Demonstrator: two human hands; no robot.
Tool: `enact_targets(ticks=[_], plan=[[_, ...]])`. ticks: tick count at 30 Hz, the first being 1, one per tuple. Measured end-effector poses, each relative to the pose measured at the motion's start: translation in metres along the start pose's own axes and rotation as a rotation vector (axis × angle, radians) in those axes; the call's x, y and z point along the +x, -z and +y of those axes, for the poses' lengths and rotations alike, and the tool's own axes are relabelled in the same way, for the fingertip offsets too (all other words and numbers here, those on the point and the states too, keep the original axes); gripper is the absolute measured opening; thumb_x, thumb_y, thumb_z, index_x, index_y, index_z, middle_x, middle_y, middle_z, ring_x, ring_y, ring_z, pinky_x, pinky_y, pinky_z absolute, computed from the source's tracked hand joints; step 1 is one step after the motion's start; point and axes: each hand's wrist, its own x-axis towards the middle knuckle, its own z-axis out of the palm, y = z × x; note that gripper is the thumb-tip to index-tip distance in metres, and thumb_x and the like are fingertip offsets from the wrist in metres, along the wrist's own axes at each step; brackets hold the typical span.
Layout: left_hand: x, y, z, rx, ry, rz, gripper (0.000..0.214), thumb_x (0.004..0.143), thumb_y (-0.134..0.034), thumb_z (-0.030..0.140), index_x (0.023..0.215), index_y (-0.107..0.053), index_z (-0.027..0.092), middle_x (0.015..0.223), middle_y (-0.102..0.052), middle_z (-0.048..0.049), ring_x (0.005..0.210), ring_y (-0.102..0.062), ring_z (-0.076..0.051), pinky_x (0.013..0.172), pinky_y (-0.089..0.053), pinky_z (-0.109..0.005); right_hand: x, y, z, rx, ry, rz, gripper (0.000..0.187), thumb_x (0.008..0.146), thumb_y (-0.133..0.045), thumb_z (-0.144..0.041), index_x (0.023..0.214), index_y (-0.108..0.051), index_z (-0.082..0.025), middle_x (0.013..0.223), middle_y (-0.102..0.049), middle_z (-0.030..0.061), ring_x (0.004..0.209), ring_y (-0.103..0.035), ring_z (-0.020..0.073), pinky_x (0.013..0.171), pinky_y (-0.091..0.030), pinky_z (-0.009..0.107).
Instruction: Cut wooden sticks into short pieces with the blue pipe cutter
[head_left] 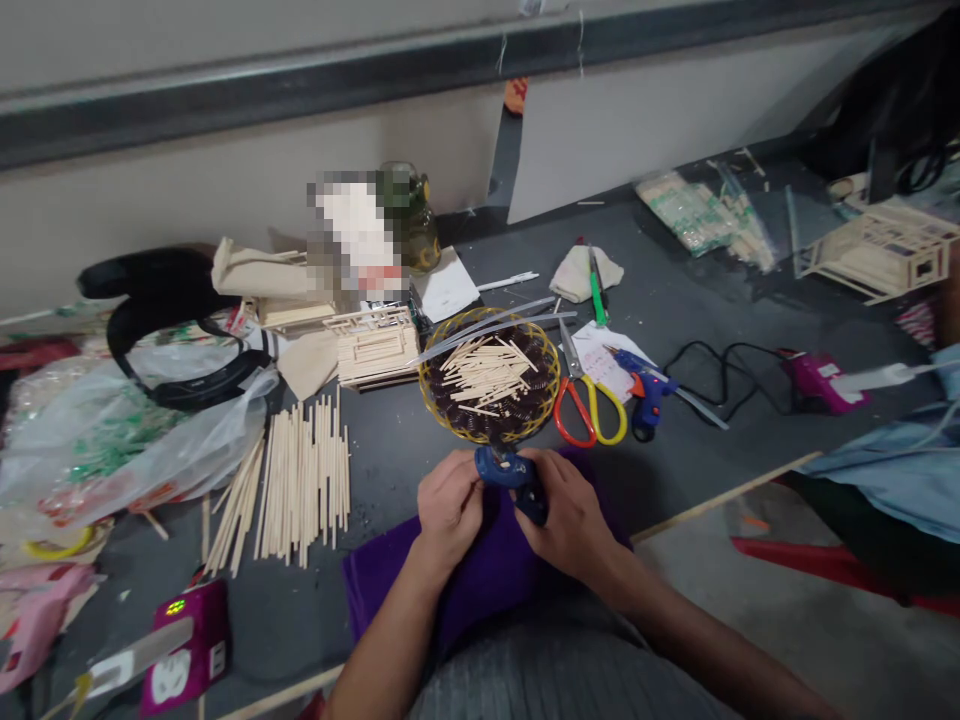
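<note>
Right hand (562,510) is clamping around a blue hand tool (506,472); exact tool type unclear, fingers covering part of it. Tool is sitting between both hands, just on the near side of the woven basket (429,395), dark tip pointing toward the basket's rim; can't tell if touching. Left hand (450,505) is curling its fingers together at the tool's left end; can't tell whether it's gripping. Both hands are hovering over or resting on a purple cloth (375,575), near side of the basket; contact unclear. Basket is holding short wooden sticks (487,372), with translucent glue sticks (491,338) lying across its far rim. Right of the basket, red-and-yellow-handled scissors (574,370) are lying near it, blue glue gun (651,395) farther right. Left of the basket, long wooden sticks (304,485) are lying in rows.
</note>
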Motion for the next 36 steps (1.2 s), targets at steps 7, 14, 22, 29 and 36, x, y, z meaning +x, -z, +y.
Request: enact_targets(ticks=[7,14,22,29,36], plan=[[-0.001,0.001,-0.001,0.013,-0.053,0.005,0.022,0.09,-0.048,0.005,0.087,-0.067,0.016,0.076,-0.07,-0.0077,0.068,-0.064,-0.013,0.063,-0.051,-0.022,-0.001,0.0,-0.001,0.039,0.0,-0.007,0.035,0.077,-0.053,-0.015,0.111,-0.049,-0.019,0.096,-0.064,0.0107,0.088,-0.063,0.0269,0.079,-0.053,0.04],[-0.002,0.0,-0.002,-0.004,-0.034,-0.003,0.02,0.089,-0.049,0.004,0.087,-0.065,0.016,0.075,-0.068,-0.0071,0.067,-0.062,-0.012,0.061,-0.05,-0.022,-0.004,0.0,-0.002,0.117,-0.017,-0.031,0.03,0.078,-0.052,-0.015,0.107,-0.051,-0.019,0.093,-0.066,0.0094,0.084,-0.065,0.0244,0.074,-0.053,0.034],[-0.002,-0.004,-0.006,-0.023,0.022,-0.024,0.016,0.087,-0.052,0.006,0.088,-0.064,0.016,0.073,-0.065,-0.0049,0.064,-0.06,-0.012,0.061,-0.048,-0.022,-0.004,-0.006,0.002,0.177,-0.07,-0.093,0.008,0.082,-0.051,-0.018,0.088,-0.049,-0.022,0.073,-0.064,0.0018,0.062,-0.063,0.0187,0.058,-0.045,0.027],[0.0,-0.003,-0.009,0.031,0.044,-0.06,0.016,0.086,-0.053,0.004,0.085,-0.062,0.016,0.075,-0.065,-0.0046,0.066,-0.06,-0.012,0.061,-0.048,-0.02,0.002,-0.009,0.007,0.195,-0.09,-0.163,0.002,0.084,-0.05,-0.021,0.084,-0.048,-0.022,0.066,-0.06,-0.0007,0.053,-0.058,0.0155,0.052,-0.037,0.024],[0.004,-0.005,-0.015,-0.011,0.1,-0.077,0.018,0.086,-0.051,0.002,0.087,-0.063,0.015,0.074,-0.065,-0.0053,0.067,-0.06,-0.013,0.062,-0.049,-0.021,0.008,-0.011,0.012,0.214,-0.116,-0.245,0.009,0.085,-0.048,-0.022,0.078,-0.043,-0.023,0.057,-0.053,-0.0036,0.046,-0.052,0.0133,0.048,-0.033,0.024]])
